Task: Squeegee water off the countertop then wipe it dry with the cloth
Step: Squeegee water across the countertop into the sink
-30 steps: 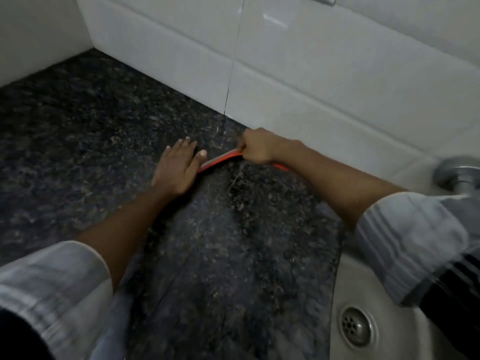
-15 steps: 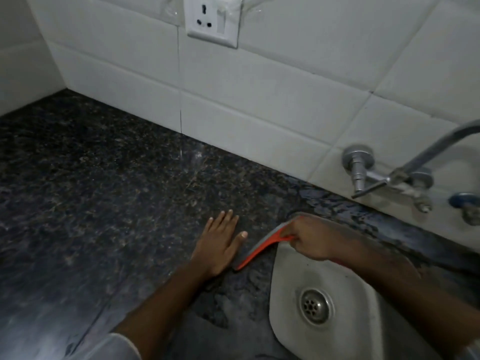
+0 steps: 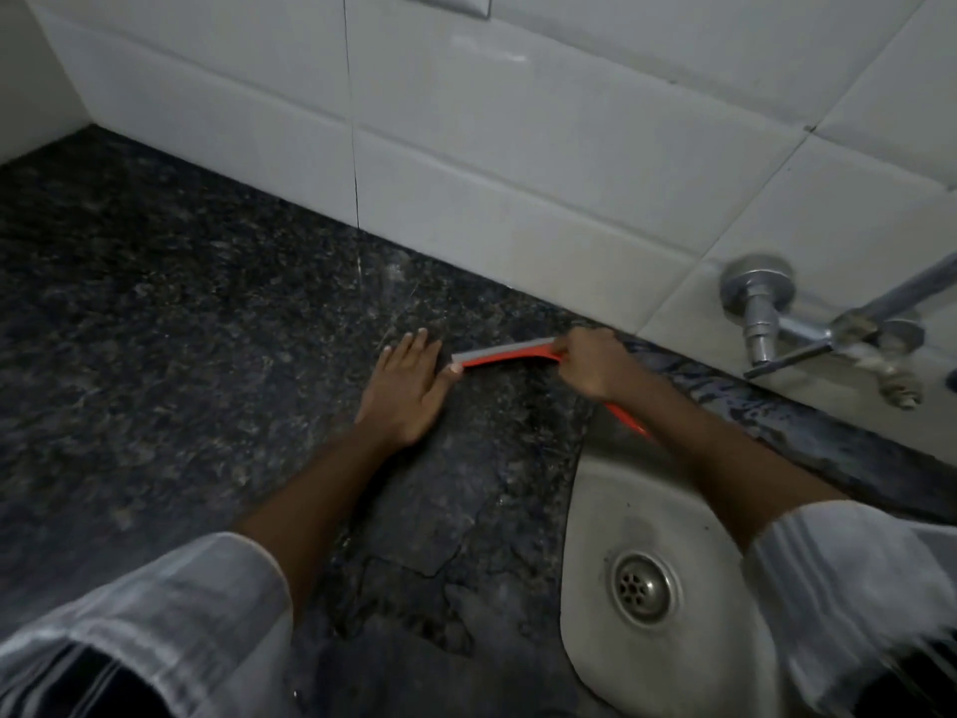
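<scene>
A red squeegee (image 3: 505, 355) with a grey rubber edge lies blade-down on the dark speckled granite countertop (image 3: 181, 329), close to the tiled wall. My right hand (image 3: 590, 362) is closed around its middle; a red end sticks out behind the hand towards the sink. My left hand (image 3: 406, 386) rests flat on the counter, fingers together, thumb touching the squeegee's left tip. Wet patches with ragged edges show on the granite in front of the squeegee. No cloth is in view.
A steel sink (image 3: 611, 510) with a round drain (image 3: 642, 588) is set into the counter at the lower right. A chrome tap (image 3: 761, 313) juts from the white tiled wall (image 3: 518, 173) above it. A switch plate (image 3: 445, 0) sits at the top edge.
Half a second ago the squeegee was at the sink's rim, angled down; now it lies back on the counter nearer the wall. Both hands moved away from the sink with it.
</scene>
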